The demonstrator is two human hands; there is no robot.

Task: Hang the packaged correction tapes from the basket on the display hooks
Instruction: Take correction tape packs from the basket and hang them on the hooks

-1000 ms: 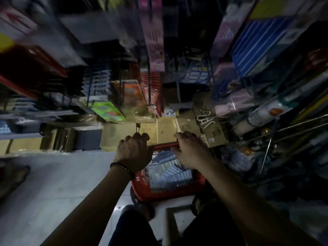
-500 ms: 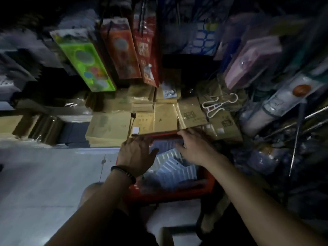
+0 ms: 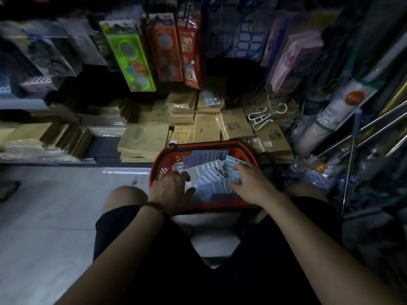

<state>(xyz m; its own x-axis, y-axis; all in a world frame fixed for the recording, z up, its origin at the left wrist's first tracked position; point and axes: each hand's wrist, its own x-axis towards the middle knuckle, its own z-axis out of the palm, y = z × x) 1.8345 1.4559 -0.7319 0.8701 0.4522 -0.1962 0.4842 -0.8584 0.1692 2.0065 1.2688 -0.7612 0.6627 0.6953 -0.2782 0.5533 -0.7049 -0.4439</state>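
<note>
Correction tapes [image 3: 207,179] in basket [image 3: 155,170]: judged light, stiff, slippery cards; pinch at hang-hole edge. Left grip [image 3: 174,190] and right grip [image 3: 248,183] lie spread on them.

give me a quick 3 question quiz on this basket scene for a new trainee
1. True or false: the red basket holds packaged correction tapes.
2. Where are the left hand and right hand? A gripping the handle; B in the basket, on the packs; C at a display hook.
3. Fill in: the hanging pack left of the orange pack is ____.
Key: 1 true; 2 B; 3 green.
</note>
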